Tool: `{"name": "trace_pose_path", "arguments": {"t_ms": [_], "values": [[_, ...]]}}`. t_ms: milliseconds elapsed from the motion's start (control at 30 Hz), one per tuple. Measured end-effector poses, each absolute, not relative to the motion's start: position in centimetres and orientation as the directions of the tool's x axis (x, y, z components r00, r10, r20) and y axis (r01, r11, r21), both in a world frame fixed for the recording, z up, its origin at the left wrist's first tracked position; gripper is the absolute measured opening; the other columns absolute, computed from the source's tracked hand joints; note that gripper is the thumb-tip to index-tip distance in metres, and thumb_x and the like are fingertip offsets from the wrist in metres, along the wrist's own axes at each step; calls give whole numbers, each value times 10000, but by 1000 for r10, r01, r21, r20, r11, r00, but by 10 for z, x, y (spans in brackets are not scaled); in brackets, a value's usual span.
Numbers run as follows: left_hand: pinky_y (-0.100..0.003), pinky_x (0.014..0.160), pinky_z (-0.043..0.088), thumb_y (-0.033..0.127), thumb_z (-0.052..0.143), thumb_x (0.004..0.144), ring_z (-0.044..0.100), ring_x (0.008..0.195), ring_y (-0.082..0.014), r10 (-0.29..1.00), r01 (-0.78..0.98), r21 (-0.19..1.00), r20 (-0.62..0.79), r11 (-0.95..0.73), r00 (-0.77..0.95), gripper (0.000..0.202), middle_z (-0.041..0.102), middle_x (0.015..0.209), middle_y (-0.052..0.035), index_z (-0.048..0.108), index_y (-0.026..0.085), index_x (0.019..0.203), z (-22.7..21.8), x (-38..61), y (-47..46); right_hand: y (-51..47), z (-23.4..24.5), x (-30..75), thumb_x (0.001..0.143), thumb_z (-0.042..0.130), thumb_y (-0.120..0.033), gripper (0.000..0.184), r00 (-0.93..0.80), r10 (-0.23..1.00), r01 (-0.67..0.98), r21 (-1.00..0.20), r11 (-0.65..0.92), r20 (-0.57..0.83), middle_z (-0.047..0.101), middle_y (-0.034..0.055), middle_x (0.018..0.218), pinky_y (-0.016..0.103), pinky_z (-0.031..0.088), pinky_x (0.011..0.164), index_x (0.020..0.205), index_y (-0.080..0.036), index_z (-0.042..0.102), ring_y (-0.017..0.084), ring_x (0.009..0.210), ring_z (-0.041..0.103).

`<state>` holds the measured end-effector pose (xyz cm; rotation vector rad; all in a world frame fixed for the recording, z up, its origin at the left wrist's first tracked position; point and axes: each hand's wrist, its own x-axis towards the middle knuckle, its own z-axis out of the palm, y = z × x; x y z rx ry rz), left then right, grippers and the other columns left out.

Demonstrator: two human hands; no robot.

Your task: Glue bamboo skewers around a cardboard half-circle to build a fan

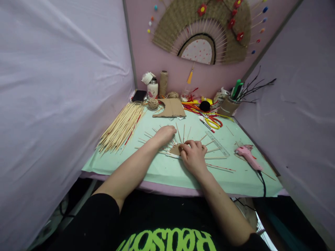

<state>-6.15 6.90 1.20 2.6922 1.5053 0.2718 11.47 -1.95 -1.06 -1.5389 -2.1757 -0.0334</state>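
A half-round piece of brown cardboard [175, 150] lies on the pale green tabletop, with thin wooden sticks [184, 132] fanning out from it. My left hand [166, 135] is over the fan's upper left part, its fingers curled beside an upright stick; what they hold is hidden. At the cardboard's right side is my right hand [194, 155], fingers bent and fingertips pinched on the inner end of a stick. It covers part of the cardboard and several stick ends.
Left lies a big bundle of sticks [123, 127]. A clear ruler [217, 144] and a corded pink glue gun [248, 156] lie right. Behind are a cut cardboard sheet [172, 107], twine ball [153, 104], yellow-handled scissors [211, 122] and bottle [152, 89]. A woven fan [167, 33] hangs on the back wall.
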Motion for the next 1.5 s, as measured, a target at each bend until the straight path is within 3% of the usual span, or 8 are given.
{"name": "trace_pose_path", "arguments": {"t_ms": [533, 933, 1100, 1233, 1500], "values": [[-314, 861, 485, 115, 463, 900, 636, 982, -228, 858, 853, 93, 89, -513, 506, 259, 695, 1022, -118, 708, 121, 983, 12, -60, 69, -21, -11, 113, 900, 572, -239, 214, -286, 875, 910, -174, 376, 390, 666, 47, 1116, 433, 221, 897, 1001, -296, 752, 254, 1066, 438], [-308, 883, 480, 121, 477, 898, 634, 986, -219, 861, 854, 109, 95, -508, 500, 245, 696, 1015, -117, 708, 127, 980, 10, -60, 70, -21, -12, 112, 904, 555, -244, 207, -294, 866, 901, -186, 393, 405, 666, 57, 1102, 430, 230, 904, 983, -283, 743, 257, 1061, 445], [-308, 860, 484, 113, 473, 895, 636, 977, -221, 859, 852, 113, 96, -512, 504, 251, 698, 1016, -112, 710, 132, 977, 12, -61, 69, -19, -11, 118, 892, 521, -221, 248, -150, 807, 899, -261, 352, 572, 636, 78, 1166, 412, 260, 917, 1044, -253, 715, 257, 1093, 469], [-307, 862, 483, 98, 463, 897, 634, 993, -220, 854, 847, 117, 111, -519, 508, 269, 696, 1028, -110, 713, 129, 993, 13, -60, 68, -17, -11, 122, 870, 506, -193, 232, -44, 753, 886, -322, 333, 657, 654, 75, 1089, 403, 269, 938, 997, -222, 698, 252, 1076, 490], [-355, 899, 453, 135, 527, 895, 587, 1024, -240, 864, 868, 97, 204, -486, 461, 268, 688, 1053, -100, 724, 164, 1074, 9, -69, 63, -21, -15, 117, 873, 553, -219, 224, -158, 810, 883, -286, 372, 565, 664, 51, 1111, 420, 215, 922, 950, -283, 753, 260, 1086, 442]]}}
